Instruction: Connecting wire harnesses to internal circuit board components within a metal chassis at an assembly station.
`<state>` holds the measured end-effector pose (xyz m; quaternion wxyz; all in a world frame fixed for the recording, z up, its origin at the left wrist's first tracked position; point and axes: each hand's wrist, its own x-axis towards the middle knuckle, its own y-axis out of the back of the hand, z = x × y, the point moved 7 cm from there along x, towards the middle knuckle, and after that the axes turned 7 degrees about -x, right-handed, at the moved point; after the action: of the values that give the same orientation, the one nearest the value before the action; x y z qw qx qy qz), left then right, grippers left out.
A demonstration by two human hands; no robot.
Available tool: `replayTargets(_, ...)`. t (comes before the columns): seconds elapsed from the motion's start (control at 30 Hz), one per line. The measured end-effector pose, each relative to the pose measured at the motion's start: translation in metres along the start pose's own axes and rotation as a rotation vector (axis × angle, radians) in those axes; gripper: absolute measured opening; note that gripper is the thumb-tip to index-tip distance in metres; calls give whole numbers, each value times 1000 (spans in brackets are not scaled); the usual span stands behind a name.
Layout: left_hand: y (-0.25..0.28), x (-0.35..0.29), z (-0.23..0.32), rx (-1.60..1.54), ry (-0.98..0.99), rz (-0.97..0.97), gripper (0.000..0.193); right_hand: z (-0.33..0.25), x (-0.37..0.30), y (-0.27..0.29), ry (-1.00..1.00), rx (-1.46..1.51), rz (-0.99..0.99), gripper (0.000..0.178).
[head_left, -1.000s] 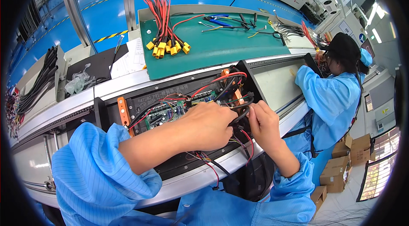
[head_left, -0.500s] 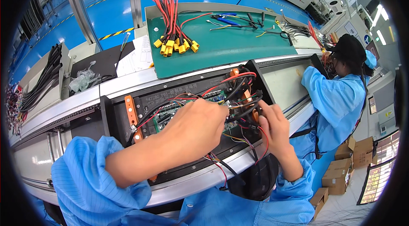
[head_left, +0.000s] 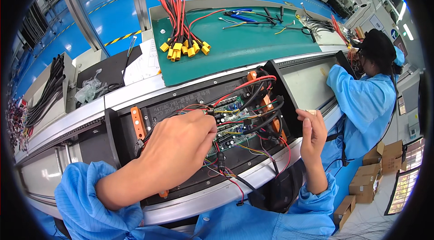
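Blue factory floor runs behind a conveyor line [head_left: 113, 99], and on it sits a black tray [head_left: 280, 77] holding a green circuit board [head_left: 235, 124] under a tangle of red, black and thin coloured wires [head_left: 253, 88]. Beyond the line a green mat [head_left: 253, 45] carries a bundle of red leads with yellow plugs [head_left: 183, 47] and some hand tools; a co-worker in blue [head_left: 366, 99] works further along to the right. The left hand [head_left: 181, 149] lies curled over the board's left part, fingertips [head_left: 210, 120] pinched down among the thin wires at the board's upper left edge; whether they grip a wire or a plug I cannot tell, as the knuckles hide it. The right hand [head_left: 312, 136] stands upright just beside the tray's right edge, apart from the board, fingers loosely bent with a small pale piece [head_left: 311, 112] nipped at the tips. Judging from this, the risk is a tug on the wrong thin wire, pulling it from its socket, since the wires cross closely under the left fingers. The left palm pressing on the board could also bend a part. The pale piece might slip and fall into the tray.
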<state>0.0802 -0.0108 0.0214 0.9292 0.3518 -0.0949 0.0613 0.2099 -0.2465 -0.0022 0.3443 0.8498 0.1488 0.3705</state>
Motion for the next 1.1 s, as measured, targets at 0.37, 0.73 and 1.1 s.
replayTargets(0.37, -31, 2, 10, 190, -181, -6, 7, 52, -4, -45, -667, 912, -251, 46)
replayTargets(0.73, 62, -154, -65, 209, 396, 574, 56, 62, 6, -59, -917, 976, -420, 54)
replayTargets(1.1, 46, -181, -63, -808, 673, 546, 50, 25, 19, -38, -839, 1235, -387, 39)
